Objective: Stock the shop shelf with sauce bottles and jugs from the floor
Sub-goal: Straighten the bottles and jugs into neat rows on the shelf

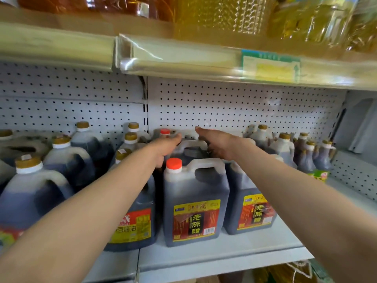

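Note:
Dark vinegar jugs with red caps stand in a row front to back on the grey shelf (224,254). The front jug (195,201) has a red, yellow and black label. Both my arms reach over it to the second jug (191,152), which has a white handle. My left hand (165,148) is curled against that jug's left side, over its cap area. My right hand (220,144) grips its right side at the handle, thumb pointing left. A third red cap (165,131) shows behind. Another vinegar jug (251,201) stands to the right.
A soy sauce jug (134,221) and several gold-capped jugs (30,190) fill the left side. Small dark bottles (306,156) stand at the back right. A pegboard wall (224,103) backs the shelf. The upper shelf edge (183,60) hangs low overhead, carrying oil bottles (224,15).

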Demonstrator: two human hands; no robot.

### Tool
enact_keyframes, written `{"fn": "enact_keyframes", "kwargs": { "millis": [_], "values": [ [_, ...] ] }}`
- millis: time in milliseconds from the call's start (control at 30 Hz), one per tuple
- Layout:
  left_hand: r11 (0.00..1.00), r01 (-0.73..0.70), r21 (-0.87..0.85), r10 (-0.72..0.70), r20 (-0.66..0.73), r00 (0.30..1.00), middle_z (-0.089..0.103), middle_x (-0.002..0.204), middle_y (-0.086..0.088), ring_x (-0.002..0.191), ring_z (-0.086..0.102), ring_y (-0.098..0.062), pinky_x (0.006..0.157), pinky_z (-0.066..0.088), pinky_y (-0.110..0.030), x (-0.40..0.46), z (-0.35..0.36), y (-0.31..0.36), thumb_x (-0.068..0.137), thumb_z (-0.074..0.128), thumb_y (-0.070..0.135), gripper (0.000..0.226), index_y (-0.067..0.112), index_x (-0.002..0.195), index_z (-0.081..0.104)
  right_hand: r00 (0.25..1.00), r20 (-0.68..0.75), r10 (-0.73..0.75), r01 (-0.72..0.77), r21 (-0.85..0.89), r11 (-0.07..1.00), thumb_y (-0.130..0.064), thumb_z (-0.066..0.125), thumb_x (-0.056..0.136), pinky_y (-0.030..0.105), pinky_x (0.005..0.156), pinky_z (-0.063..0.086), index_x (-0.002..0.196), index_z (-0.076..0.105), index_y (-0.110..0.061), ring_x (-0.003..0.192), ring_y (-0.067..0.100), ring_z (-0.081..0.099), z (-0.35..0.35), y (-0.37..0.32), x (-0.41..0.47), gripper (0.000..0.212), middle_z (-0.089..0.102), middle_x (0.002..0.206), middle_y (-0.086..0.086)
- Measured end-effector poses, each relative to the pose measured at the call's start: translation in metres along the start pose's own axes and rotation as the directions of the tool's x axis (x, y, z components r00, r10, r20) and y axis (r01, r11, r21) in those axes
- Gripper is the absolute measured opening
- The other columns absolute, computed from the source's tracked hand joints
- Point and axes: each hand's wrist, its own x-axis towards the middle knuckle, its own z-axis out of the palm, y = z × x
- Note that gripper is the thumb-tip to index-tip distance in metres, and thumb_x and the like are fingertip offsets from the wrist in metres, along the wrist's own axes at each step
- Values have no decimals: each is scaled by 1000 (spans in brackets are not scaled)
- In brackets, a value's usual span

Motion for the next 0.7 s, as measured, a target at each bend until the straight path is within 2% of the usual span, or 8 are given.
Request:
{"fn": "enact_keyframes", "kwargs": {
  "millis": [167,233,300,433,500,600,633,700],
  "values": [
    [997,46,-62,-45,10,999,57,136,-9,124,56,-31,108,44,-47,-1,1,6,82,56,74,75,20,134,52,999,20,33,-34,50,998,-70,52,89,32,71,52,118,54,-26,94,23,61,-2,1,0,53,61,115,8],
    [998,40,-53,-40,2,999,55,141,-10,127,53,-30,110,42,-46,4,0,6,73,54,80,85,21,135,51,999,22,38,-39,35,999,-80,55,70,38,91,52,120,53,-29,113,29,59,-1,1,0,71,57,133,9],
    [999,19,-45,-20,-31,999,50,145,-8,131,49,-29,112,39,-45,4,2,7,78,51,79,81,24,138,49,999,33,26,-27,30,999,-84,56,55,45,112,40,125,52,-32,133,31,48,-1,2,2,86,50,146,5],
    [999,13,-51,-15,-44,999,55,139,-5,126,54,-27,110,41,-44,5,2,6,76,51,80,79,26,135,50,998,42,40,-41,20,999,-80,49,76,45,118,33,148,43,-23,142,30,40,2,1,4,92,41,155,9],
    [999,13,-47,-15,-35,999,58,136,-6,124,56,-28,108,43,-44,20,0,1,60,52,85,94,25,133,52,999,16,30,-30,-6,1000,-77,49,80,45,113,40,147,44,-21,135,32,48,2,-1,3,87,47,150,10],
    [997,50,-59,-52,-39,998,56,140,-6,125,56,-28,107,43,-44,33,-1,-5,39,55,90,117,27,137,49,995,103,20,-24,35,999,-71,40,93,33,84,54,117,58,-16,90,25,69,-8,-10,-12,62,64,113,6],
    [996,67,-58,-70,-39,997,53,144,-5,129,52,-28,110,41,-45,17,0,0,46,56,90,113,27,140,47,995,101,-2,-5,64,998,-65,37,98,36,87,56,119,58,-14,96,29,71,-14,-14,-19,58,65,116,9],
    [1000,-1,-28,0,-45,999,44,151,-4,138,41,-28,115,32,-43,-17,1,12,79,50,79,84,26,144,44,997,-16,-72,73,99,992,-61,38,100,44,109,46,142,46,-11,129,41,54,-31,-23,-31,65,53,142,20]
  ]
}}
